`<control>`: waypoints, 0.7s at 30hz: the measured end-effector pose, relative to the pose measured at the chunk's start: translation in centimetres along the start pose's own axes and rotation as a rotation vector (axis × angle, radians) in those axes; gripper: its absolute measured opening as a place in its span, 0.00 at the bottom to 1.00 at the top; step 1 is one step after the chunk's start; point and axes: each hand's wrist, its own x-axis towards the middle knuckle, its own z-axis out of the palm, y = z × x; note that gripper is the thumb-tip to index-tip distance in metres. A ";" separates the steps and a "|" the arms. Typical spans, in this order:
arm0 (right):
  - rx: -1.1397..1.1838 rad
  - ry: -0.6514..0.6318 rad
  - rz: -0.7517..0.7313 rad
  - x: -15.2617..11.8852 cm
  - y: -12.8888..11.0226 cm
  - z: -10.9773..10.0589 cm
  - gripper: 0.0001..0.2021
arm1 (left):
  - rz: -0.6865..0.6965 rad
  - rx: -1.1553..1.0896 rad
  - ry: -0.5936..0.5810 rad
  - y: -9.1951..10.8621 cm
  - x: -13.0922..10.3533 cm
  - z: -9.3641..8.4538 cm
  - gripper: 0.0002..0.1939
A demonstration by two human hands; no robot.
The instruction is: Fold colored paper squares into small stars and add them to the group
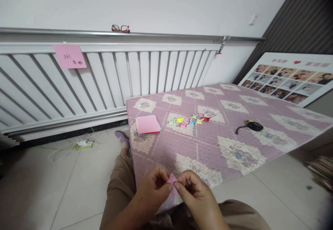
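A small folded piece of pink paper [172, 180] is pinched between both hands, just above the near edge of the table. My left hand [155, 187] grips its left side with thumb and fingers, and my right hand [193, 187] grips its right side the same way. The paper comes to a point at the top, with creases down its middle. Farther off on the cloth lie several small folded paper pieces [192, 123] in green, yellow, pink, blue and red. To their left sits a stack of square coloured paper [147, 124], pink on top.
A patterned purple cloth [205, 147] covers the table. On its right side lies a black and yellow object [254, 125] with a dark strap. A white radiator [145, 70] stands behind, glasses [120, 28] rest on its pipe, and a framed photo board [283, 77] leans at the right.
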 end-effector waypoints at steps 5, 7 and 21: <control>0.080 0.062 -0.044 0.0 0.3 0.7 0.15 | -0.046 -0.105 0.005 -0.9 0.0 0.2 0.18; 0.116 0.051 -0.041 -0.1 0.6 1.0 0.16 | -0.105 -0.060 -0.052 -1.3 -0.2 0.0 0.16; 0.141 -0.062 0.117 0.3 0.1 0.6 0.18 | 0.098 0.462 0.025 -2.0 -0.6 -0.4 0.07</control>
